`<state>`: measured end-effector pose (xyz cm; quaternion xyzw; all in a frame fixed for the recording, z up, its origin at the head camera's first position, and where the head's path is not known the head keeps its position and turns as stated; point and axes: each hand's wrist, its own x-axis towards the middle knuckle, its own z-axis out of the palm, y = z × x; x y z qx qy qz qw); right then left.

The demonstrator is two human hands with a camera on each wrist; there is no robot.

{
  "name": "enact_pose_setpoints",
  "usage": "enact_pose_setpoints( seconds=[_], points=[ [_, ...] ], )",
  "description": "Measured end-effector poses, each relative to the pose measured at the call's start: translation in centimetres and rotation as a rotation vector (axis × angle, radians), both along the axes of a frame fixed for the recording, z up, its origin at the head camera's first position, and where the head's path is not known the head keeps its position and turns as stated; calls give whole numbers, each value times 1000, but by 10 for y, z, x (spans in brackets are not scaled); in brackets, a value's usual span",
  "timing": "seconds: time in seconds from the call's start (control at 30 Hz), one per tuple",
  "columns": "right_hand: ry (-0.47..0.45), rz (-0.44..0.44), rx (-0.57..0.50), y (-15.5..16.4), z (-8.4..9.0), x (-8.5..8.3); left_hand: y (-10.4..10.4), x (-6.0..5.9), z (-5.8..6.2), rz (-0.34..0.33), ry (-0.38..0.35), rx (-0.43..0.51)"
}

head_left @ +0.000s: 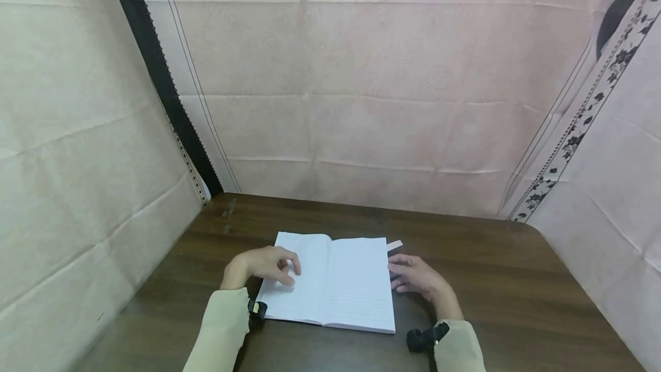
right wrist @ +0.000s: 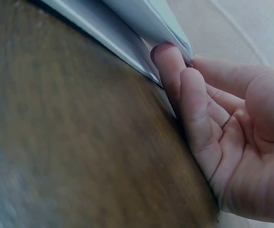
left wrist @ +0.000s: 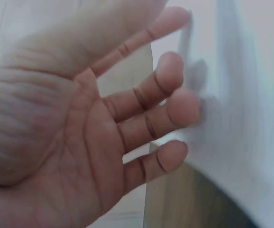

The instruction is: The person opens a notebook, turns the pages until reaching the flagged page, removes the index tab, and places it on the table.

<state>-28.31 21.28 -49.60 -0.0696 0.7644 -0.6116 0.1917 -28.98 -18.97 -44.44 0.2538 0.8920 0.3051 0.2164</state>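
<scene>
An open notebook (head_left: 360, 289) with lined white pages lies on the brown table. Over its left page is my left hand (head_left: 265, 263), fingers loosely bent and spread. In the left wrist view nothing sits in its palm, and the fingertips are right at the white page (left wrist: 256, 90). At the notebook's right edge, my right hand (head_left: 417, 276) pinches some pages (right wrist: 149, 21) by a corner, thumb on one side and fingers beneath. Those pages stand lifted from the ones below in the right wrist view.
A small pale strip (head_left: 395, 245) sticks out past the notebook's upper right edge. The wooden table (head_left: 511, 297) has a rounded far right corner. Pale cloth (head_left: 361, 102) hangs behind it and along both sides. Each wrist wears a dark band.
</scene>
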Motion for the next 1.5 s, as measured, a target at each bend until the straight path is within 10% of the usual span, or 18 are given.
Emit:
enact_pose_setpoints(
  seconds=[0.37,0.63,1.07,1.5],
  points=[
    [-23,-6,-12,-1,-7,-1,45,1,-6,-164,18,-7],
    [-3,-32,19,2,-4,-4,80,6,-5,-209,167,-60],
    [-12,-15,12,1,-4,-3,124,36,-3,-216,355,-295],
    [-11,5,-11,2,-1,-4,151,50,-12,-331,408,-336]
  ],
)
